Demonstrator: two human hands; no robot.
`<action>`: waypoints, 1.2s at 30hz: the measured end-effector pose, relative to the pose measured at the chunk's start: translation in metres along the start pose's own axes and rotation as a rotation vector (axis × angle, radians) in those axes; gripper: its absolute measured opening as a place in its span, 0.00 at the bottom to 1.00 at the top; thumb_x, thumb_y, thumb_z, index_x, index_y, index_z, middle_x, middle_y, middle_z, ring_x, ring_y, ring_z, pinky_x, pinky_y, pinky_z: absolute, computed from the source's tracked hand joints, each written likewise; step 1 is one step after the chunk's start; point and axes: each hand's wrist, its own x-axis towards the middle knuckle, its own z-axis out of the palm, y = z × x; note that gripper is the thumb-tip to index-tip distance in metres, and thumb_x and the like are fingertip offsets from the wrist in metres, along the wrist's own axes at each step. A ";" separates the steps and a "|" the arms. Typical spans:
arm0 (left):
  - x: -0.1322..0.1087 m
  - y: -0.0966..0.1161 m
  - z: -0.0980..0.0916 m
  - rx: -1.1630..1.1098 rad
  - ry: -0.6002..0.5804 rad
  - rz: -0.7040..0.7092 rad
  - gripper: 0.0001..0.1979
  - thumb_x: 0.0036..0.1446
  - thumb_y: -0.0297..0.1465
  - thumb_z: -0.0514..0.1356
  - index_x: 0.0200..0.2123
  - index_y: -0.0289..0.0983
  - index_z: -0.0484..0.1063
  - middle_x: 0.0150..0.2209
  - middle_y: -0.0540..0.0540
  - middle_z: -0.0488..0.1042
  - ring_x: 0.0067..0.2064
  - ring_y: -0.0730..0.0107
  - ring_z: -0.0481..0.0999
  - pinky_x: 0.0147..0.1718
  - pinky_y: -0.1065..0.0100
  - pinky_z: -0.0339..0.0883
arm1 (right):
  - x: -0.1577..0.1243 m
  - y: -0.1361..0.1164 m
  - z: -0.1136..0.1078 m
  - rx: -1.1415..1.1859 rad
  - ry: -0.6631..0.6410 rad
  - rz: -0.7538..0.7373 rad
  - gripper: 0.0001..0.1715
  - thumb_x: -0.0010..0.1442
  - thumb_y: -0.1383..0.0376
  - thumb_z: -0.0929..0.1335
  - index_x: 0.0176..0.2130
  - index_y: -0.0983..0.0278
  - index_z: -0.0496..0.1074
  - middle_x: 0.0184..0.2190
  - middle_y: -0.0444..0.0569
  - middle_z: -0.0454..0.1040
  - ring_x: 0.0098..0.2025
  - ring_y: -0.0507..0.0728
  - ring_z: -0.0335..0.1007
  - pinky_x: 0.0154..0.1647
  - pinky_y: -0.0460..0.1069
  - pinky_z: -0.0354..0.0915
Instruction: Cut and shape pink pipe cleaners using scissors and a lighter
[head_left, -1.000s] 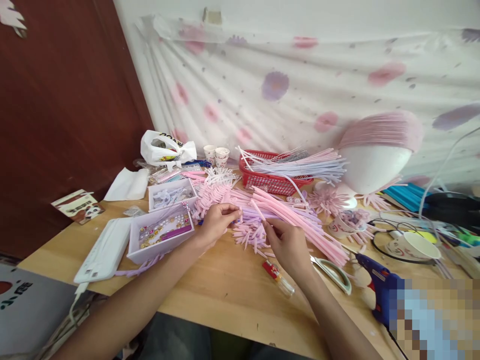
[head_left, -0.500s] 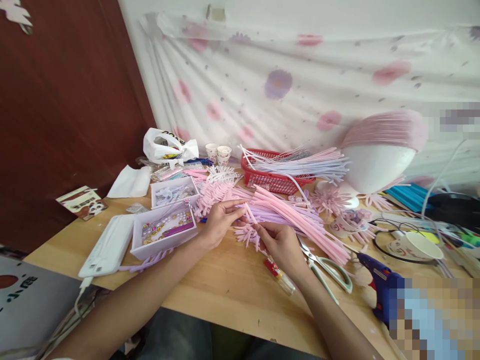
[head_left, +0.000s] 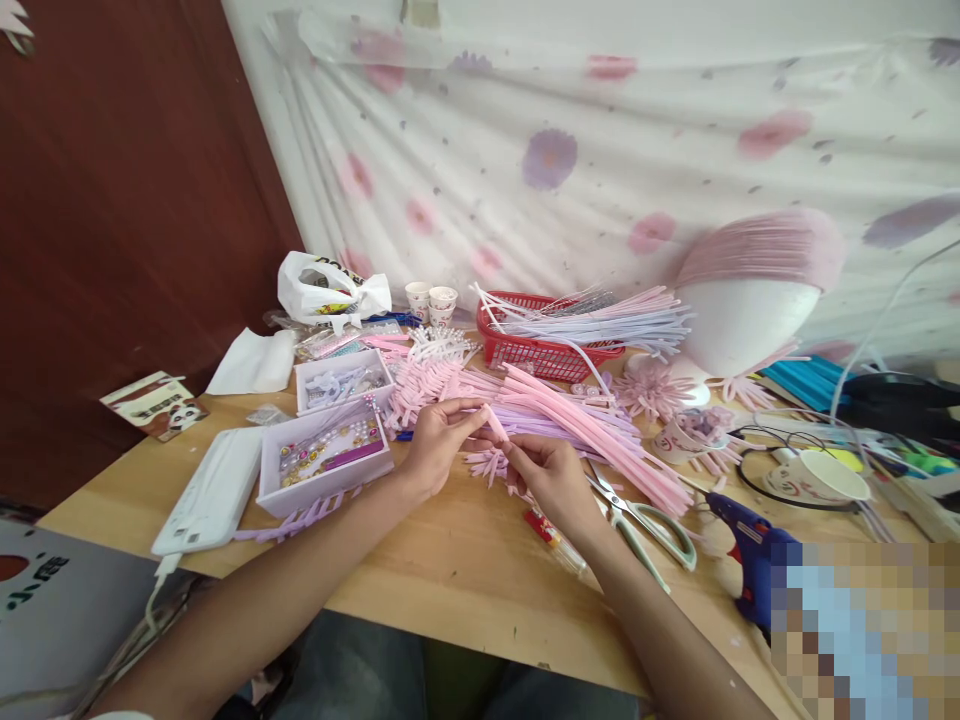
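Both my hands meet over the wooden table [head_left: 450, 570], pinching one short pink pipe cleaner piece [head_left: 496, 421]. My left hand [head_left: 439, 442] grips its upper end with fingertips closed. My right hand [head_left: 551, 480] holds the lower end, fingers curled. Just behind them lies a long pile of pink pipe cleaners [head_left: 592, 425] and a heap of short cut pink pieces [head_left: 431, 385]. Under my right wrist lies a small red lighter [head_left: 546, 528], and scissors [head_left: 645, 520] lie to its right.
Two white trays of beads [head_left: 326, 455] and a white flat box [head_left: 210, 490] sit left. A red basket [head_left: 547, 350] of pale sticks stands behind. A foam head with pink covering [head_left: 750, 300], paper cups [head_left: 814, 480] and a blue glue gun [head_left: 742, 550] are at right.
My right hand has slid left toward my left hand, uncovering the scissors. The pink piece has gone from my right hand alone to being pinched between both hands.
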 end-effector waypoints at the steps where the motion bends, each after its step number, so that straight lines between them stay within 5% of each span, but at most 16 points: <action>1: -0.001 0.000 0.001 -0.005 -0.003 -0.004 0.22 0.43 0.37 0.74 0.39 0.30 0.77 0.27 0.44 0.80 0.27 0.67 0.81 0.27 0.71 0.77 | 0.000 -0.001 0.000 0.012 0.003 -0.001 0.22 0.64 0.52 0.65 0.28 0.65 0.72 0.18 0.43 0.67 0.20 0.50 0.59 0.23 0.45 0.54; 8: -0.001 -0.005 0.001 0.009 -0.014 -0.030 0.18 0.47 0.35 0.71 0.41 0.32 0.77 0.28 0.44 0.80 0.28 0.68 0.81 0.29 0.70 0.76 | 0.001 0.002 -0.001 0.020 0.019 0.005 0.20 0.62 0.56 0.65 0.23 0.65 0.70 0.18 0.42 0.66 0.21 0.51 0.59 0.24 0.46 0.55; 11: 0.003 -0.005 -0.006 0.248 -0.025 0.051 0.16 0.55 0.37 0.65 0.44 0.34 0.78 0.30 0.45 0.79 0.31 0.66 0.80 0.31 0.66 0.76 | 0.001 0.001 -0.007 -0.074 0.052 0.002 0.20 0.62 0.57 0.65 0.23 0.64 0.69 0.17 0.41 0.63 0.21 0.50 0.56 0.25 0.46 0.53; 13: 0.006 -0.001 -0.013 0.584 0.007 0.257 0.15 0.58 0.36 0.62 0.45 0.34 0.79 0.33 0.42 0.79 0.38 0.61 0.79 0.38 0.59 0.75 | 0.000 -0.001 -0.013 -0.248 0.065 -0.028 0.20 0.63 0.58 0.64 0.23 0.64 0.68 0.17 0.40 0.59 0.21 0.50 0.52 0.24 0.47 0.49; 16: 0.007 0.007 -0.019 1.000 0.090 0.722 0.21 0.55 0.33 0.65 0.53 0.38 0.76 0.52 0.38 0.75 0.55 0.52 0.71 0.56 0.49 0.65 | -0.001 -0.005 -0.023 -0.645 0.080 -0.158 0.20 0.63 0.64 0.63 0.21 0.64 0.66 0.18 0.42 0.60 0.23 0.50 0.52 0.26 0.48 0.46; 19: 0.005 0.005 -0.020 1.121 -0.187 0.927 0.15 0.59 0.34 0.63 0.49 0.41 0.79 0.50 0.41 0.77 0.53 0.56 0.71 0.55 0.53 0.64 | -0.001 -0.006 -0.026 -0.885 0.080 -0.283 0.16 0.63 0.69 0.63 0.24 0.65 0.71 0.23 0.47 0.68 0.27 0.52 0.61 0.30 0.48 0.48; 21: 0.003 -0.002 -0.018 1.114 -0.371 0.920 0.11 0.61 0.33 0.61 0.45 0.41 0.80 0.42 0.43 0.80 0.48 0.60 0.74 0.51 0.58 0.68 | -0.001 -0.005 -0.025 -0.943 0.055 -0.323 0.15 0.64 0.69 0.63 0.28 0.65 0.75 0.26 0.49 0.71 0.29 0.53 0.64 0.32 0.48 0.50; 23: 0.002 -0.010 -0.017 1.119 -0.434 0.884 0.11 0.63 0.32 0.60 0.45 0.41 0.80 0.40 0.43 0.81 0.45 0.61 0.75 0.48 0.60 0.68 | -0.001 -0.003 -0.023 -0.982 0.050 -0.348 0.15 0.65 0.69 0.63 0.32 0.65 0.77 0.28 0.50 0.72 0.31 0.54 0.66 0.33 0.49 0.51; 29: 0.001 -0.018 -0.016 1.116 -0.335 0.780 0.10 0.63 0.31 0.58 0.41 0.41 0.81 0.36 0.43 0.81 0.42 0.61 0.77 0.44 0.61 0.69 | -0.001 0.001 -0.021 -0.974 0.065 -0.402 0.14 0.66 0.67 0.64 0.35 0.64 0.79 0.30 0.50 0.72 0.34 0.55 0.67 0.36 0.50 0.52; 36: -0.003 -0.014 -0.011 1.092 -0.352 0.762 0.07 0.60 0.28 0.60 0.37 0.38 0.79 0.35 0.43 0.80 0.41 0.60 0.76 0.43 0.61 0.68 | -0.003 0.000 -0.020 -0.933 0.046 -0.421 0.13 0.65 0.69 0.65 0.35 0.65 0.79 0.32 0.50 0.72 0.36 0.55 0.67 0.39 0.50 0.54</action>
